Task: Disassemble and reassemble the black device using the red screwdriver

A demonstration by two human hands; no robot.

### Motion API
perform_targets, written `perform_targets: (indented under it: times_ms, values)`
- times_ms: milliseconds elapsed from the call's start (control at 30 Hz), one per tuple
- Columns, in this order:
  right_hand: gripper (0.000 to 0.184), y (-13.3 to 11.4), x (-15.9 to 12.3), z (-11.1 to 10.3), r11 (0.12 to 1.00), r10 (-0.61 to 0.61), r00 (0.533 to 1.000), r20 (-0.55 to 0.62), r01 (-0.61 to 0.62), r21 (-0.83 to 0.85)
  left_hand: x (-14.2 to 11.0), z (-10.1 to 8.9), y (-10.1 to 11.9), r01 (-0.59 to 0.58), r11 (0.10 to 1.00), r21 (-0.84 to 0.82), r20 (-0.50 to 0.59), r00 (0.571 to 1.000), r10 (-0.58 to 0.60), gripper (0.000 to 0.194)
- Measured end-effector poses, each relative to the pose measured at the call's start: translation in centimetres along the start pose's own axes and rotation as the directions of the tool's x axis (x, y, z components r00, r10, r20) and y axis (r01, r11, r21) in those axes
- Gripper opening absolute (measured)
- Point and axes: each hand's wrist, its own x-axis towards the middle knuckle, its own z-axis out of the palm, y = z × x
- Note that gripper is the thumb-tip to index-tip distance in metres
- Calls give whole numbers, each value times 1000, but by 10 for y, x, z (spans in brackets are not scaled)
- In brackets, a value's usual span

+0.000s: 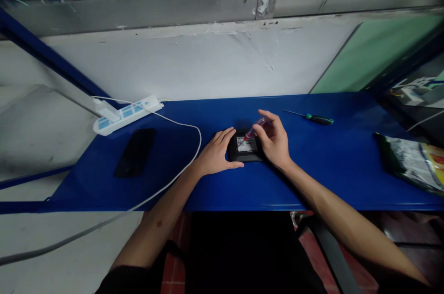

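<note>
- Two hands work at one small black device [245,148], lying flat at the middle of the blue counter [340,160], near its front edge.
- Left hand [217,153] rests flat against the device's left side, fingers released, steadying it.
- Right hand [275,139]: fingers clenched around a red-handled screwdriver [252,132], tip down on the device's open top.
- Label inside is visible, so the cover looks already off; the screw work seems under way, not finished.
- Green screwdriver [317,119] lies far right, unused; dark phone [136,151] and power strip [126,113] lie left.
</note>
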Motion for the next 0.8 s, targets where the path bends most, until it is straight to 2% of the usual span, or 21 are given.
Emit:
perform_targets:
  times_ms: [133,367,500,633,733,800]
  values:
    - [29,-2,1,-1,1000,-1,1000,7,1,18,0,0,1,2,1000,3,-1,1000,-2,107]
    - [41,-2,-2,-1,993,40,995,89,-50,108,0,-1,2,10,1000,-13,14,1000,-10,107]
    - [42,3,-2,0,987,39,996,86,-52,152,0,-2,2,10,1000,-13,13,1000,-10,107]
    - [45,4,-1,0,995,60,997,52,-64,79,1,-1,1,9,1000,-20,10,1000,-9,107]
    - [37,2,0,0,998,53,999,-6,-53,35,1,-1,1,1,1000,-28,2,1000,-1,107]
    - [32,0,0,0,998,49,999,-2,-49,45,0,-1,1,-2,1000,-26,2,1000,2,107]
